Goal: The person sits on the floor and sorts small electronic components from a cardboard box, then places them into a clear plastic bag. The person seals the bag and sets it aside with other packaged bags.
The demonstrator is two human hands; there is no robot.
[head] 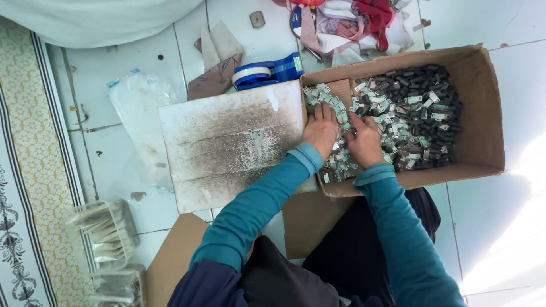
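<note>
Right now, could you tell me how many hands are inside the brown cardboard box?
2: the left hand and the right hand, side by side on the small metal pieces at the box's left end.

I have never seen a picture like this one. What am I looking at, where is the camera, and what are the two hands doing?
There is no machine here. A person sits on a tiled floor and wears a camera on the head, so the single picture looks down at that person's own arms in teal sleeves. Both hands are inside a cardboard box full of small metal pieces, some silvery with pale green film, some dark. The left hand and the right hand lie spread on the pile; neither clearly grips anything. Left of the box lies a stained white board, and behind it a blue tape dispenser.
</note>
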